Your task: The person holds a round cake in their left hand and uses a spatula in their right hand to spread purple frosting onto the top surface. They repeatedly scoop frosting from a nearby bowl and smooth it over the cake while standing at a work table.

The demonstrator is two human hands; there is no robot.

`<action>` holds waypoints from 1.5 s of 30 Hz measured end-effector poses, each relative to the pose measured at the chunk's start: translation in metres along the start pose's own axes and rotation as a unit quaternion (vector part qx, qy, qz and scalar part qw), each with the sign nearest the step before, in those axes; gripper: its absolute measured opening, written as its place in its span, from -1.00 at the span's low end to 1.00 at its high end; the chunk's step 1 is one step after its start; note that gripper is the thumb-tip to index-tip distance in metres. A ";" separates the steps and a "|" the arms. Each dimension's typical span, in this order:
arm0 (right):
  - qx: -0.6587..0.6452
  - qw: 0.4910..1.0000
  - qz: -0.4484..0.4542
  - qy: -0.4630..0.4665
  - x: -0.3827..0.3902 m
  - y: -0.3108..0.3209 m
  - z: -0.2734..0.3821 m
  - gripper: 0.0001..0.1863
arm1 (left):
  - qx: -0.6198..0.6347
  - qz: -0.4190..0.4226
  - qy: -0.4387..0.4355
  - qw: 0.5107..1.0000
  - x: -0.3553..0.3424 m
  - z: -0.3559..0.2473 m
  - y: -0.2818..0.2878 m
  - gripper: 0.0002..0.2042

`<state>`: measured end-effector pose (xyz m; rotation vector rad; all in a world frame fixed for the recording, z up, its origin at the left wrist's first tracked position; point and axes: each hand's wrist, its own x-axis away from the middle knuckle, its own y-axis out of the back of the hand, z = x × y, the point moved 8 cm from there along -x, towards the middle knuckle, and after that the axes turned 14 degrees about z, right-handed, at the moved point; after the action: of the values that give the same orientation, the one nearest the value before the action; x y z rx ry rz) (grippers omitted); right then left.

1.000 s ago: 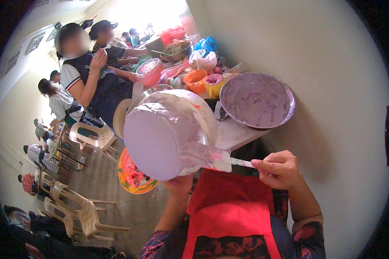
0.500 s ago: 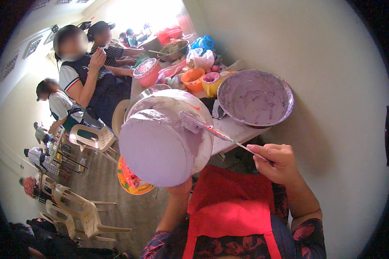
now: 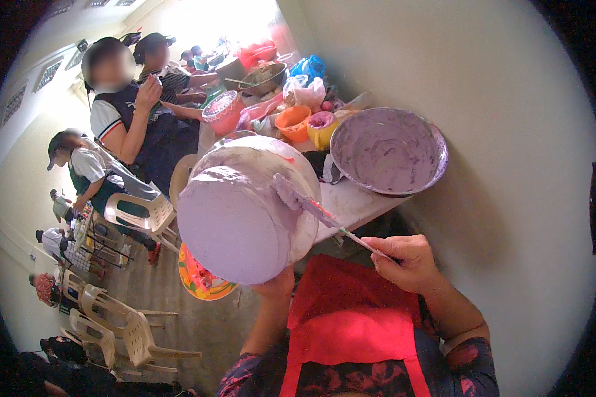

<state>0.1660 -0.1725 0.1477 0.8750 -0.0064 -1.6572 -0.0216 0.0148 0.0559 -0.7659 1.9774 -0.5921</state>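
My left hand grips from below a round cake covered in pale purple frosting, tilted on its side so its flat face points left. My right hand holds a thin spatula by its handle. The frosting-coated blade lies against the cake's curved side at its upper right. Behind the cake, a wide metal bowl smeared with purple frosting sits on the white table. I wear a red apron.
Orange and yellow small bowls, a pink basin, bags and a metal bowl crowd the table's far end. Two people stand at the left. White plastic chairs stand on the floor. A cream wall runs along the right.
The cake has turned in my left hand. My right hand has swept the spatula from the cake's lower right edge up onto its curved side.
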 end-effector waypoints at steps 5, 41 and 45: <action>0.020 1.000 -0.020 0.011 0.001 -0.013 0.007 -0.57 | 0.002 -0.005 0.002 1.000 -0.003 0.002 -0.008 -0.32; 0.039 0.997 0.005 0.062 0.001 0.035 0.037 -0.61 | -0.025 0.074 0.080 0.994 -0.007 0.006 -0.015 -0.31; 0.061 0.997 0.032 0.043 -0.002 0.040 0.039 -0.61 | -0.019 0.075 0.084 0.993 -0.009 0.006 -0.012 -0.31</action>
<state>0.1783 -0.1999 0.1945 1.0286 -0.0760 -1.5705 -0.0095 0.0129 0.0662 -0.5986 2.1848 -0.5456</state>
